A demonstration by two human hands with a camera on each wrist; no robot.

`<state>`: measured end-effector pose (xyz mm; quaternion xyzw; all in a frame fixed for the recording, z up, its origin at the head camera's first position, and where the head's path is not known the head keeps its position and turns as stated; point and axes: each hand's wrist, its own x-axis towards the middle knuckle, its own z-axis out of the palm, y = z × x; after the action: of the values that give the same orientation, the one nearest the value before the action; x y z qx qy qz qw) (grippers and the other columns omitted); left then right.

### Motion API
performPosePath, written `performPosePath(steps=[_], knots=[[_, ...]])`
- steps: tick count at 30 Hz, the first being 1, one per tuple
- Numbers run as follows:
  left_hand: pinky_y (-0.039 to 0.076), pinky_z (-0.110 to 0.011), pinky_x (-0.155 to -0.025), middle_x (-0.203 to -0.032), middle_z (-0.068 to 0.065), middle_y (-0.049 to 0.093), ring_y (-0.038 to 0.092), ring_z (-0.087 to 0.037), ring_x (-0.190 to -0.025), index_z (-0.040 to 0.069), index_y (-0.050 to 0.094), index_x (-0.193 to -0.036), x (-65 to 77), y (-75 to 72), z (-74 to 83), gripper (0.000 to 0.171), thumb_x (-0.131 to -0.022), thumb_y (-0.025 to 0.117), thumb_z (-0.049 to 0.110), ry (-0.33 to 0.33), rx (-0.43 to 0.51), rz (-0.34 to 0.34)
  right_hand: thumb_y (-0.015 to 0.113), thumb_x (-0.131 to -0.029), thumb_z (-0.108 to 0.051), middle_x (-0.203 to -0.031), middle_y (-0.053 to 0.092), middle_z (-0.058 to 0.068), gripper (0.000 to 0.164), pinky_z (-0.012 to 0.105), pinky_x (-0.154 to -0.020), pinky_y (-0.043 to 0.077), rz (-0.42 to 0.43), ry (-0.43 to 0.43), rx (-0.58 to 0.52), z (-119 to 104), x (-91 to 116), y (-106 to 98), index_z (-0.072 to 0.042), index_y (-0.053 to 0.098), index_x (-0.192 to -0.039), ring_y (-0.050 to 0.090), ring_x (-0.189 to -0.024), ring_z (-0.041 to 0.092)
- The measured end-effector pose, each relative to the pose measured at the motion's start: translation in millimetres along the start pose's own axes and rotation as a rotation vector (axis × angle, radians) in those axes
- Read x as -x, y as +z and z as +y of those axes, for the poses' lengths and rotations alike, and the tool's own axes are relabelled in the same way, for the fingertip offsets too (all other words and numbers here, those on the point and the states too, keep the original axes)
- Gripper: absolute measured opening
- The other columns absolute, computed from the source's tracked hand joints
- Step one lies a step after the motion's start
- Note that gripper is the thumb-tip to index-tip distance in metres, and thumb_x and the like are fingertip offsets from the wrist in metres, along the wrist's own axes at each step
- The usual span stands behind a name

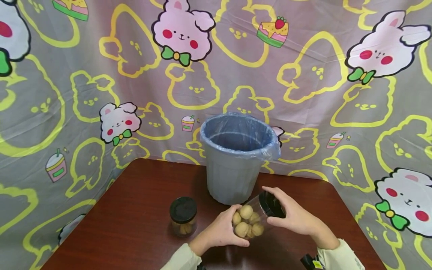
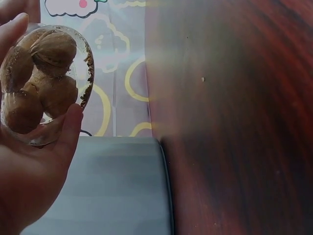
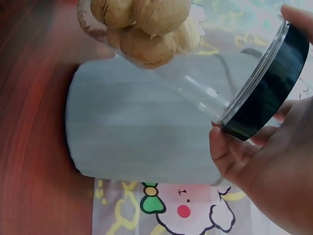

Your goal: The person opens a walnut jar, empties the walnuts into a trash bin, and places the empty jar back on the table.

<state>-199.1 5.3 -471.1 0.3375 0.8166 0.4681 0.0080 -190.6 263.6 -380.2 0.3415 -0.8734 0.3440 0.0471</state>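
A clear jar [image 3: 200, 93] holding several walnuts [image 2: 54, 93] is tilted above the table, its black lid [image 3: 269, 83] up toward the right. My left hand [image 1: 221, 228] grips the jar's base, thumb and fingers spread around it. With my right hand [image 1: 297, 213] I hold the black lid by its rim, and the lid sits on the jar's mouth. The walnuts are gathered at the base end, where brown crumbs cling to the wall. A second jar [image 1: 183, 217] with a black lid stands upright on the table to the left, brown pieces inside it.
Behind the hands, a grey bin [image 1: 233, 176] lined with a blue plastic bag [image 1: 273, 148] stands on the dark red-brown table [image 1: 135, 217]. A patterned cloth [image 1: 303, 112] hangs around the table's back and sides. A small crumb [image 2: 203, 79] lies on the tabletop.
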Motion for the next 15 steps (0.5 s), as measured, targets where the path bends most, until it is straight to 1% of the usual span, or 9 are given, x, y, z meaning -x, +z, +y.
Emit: performPosePath(steps=[5, 7, 9, 10, 11, 13, 15], knots=[[0.046, -0.023, -0.083, -0.112, 0.007, 0.054, 0.054, -0.004, -0.097, 0.013, 0.040, -0.132, -0.2, 0.1, -0.8, 0.090, -0.061, 0.087, 0.041, 0.004, 0.008, -0.004, 0.074, -0.080, -0.023, -0.133, 0.043, 0.000, 0.078, 0.032, -0.088, 0.046, -0.018, -0.040, -0.073, 3.0, 0.3, -1.3, -0.018, 0.032, -0.145, 0.049, -0.110, 0.016], [0.046, -0.023, -0.083, -0.112, 0.007, 0.054, 0.054, -0.004, -0.097, 0.014, 0.040, -0.132, -0.3, 0.3, -1.1, 0.090, -0.061, 0.088, 0.040, 0.008, 0.003, -0.003, 0.074, -0.080, -0.021, -0.135, 0.042, 0.001, 0.079, 0.031, -0.090, 0.045, -0.029, -0.045, -0.098, 3.0, 0.9, -1.8, -0.018, 0.031, -0.145, 0.047, -0.113, 0.016], [0.045, -0.024, -0.083, -0.113, 0.007, 0.054, 0.054, -0.004, -0.098, 0.014, 0.040, -0.132, -0.2, 0.6, -1.2, 0.089, -0.061, 0.088, 0.039, 0.011, -0.005, 0.000, 0.074, -0.080, -0.021, -0.138, 0.040, 0.004, 0.080, 0.031, -0.091, 0.044, -0.038, -0.044, -0.101, 2.1, 1.7, -2.1, -0.019, 0.029, -0.147, 0.045, -0.115, 0.017], [0.045, -0.024, -0.084, -0.113, 0.007, 0.054, 0.053, -0.004, -0.098, 0.013, 0.040, -0.132, -0.3, 0.8, -1.3, 0.089, -0.061, 0.088, 0.039, 0.014, -0.013, 0.003, 0.074, -0.080, -0.022, -0.139, 0.039, 0.004, 0.081, 0.031, -0.091, 0.044, -0.037, -0.042, -0.085, 1.5, 1.9, -2.0, -0.017, 0.029, -0.147, 0.044, -0.116, 0.018], [0.045, -0.024, -0.084, -0.113, 0.006, 0.054, 0.053, -0.004, -0.098, 0.013, 0.040, -0.132, -0.2, 1.0, -1.2, 0.089, -0.061, 0.088, 0.039, 0.015, -0.020, 0.007, 0.074, -0.081, -0.022, -0.139, 0.038, 0.005, 0.081, 0.032, -0.091, 0.044, -0.034, -0.030, -0.068, 0.5, 2.2, -1.7, -0.017, 0.028, -0.147, 0.044, -0.117, 0.019], [0.045, -0.024, -0.084, -0.113, 0.006, 0.054, 0.053, -0.004, -0.098, 0.013, 0.040, -0.132, -0.4, 2.0, -1.1, 0.090, -0.061, 0.088, 0.038, 0.014, -0.030, 0.016, 0.072, -0.082, -0.023, -0.139, 0.038, 0.006, 0.079, 0.035, -0.091, 0.044, -0.019, 0.003, -0.024, -2.1, 2.4, -0.6, -0.016, 0.028, -0.148, 0.043, -0.117, 0.022], [0.045, -0.024, -0.084, -0.113, 0.006, 0.054, 0.053, -0.004, -0.099, 0.012, 0.040, -0.132, -0.7, 3.0, -1.3, 0.090, -0.061, 0.087, 0.040, 0.012, -0.042, 0.028, 0.070, -0.085, -0.026, -0.138, 0.039, 0.007, 0.076, 0.038, -0.089, 0.044, 0.003, 0.053, 0.028, -4.9, 2.2, 1.0, -0.014, 0.028, -0.147, 0.043, -0.117, 0.024]])
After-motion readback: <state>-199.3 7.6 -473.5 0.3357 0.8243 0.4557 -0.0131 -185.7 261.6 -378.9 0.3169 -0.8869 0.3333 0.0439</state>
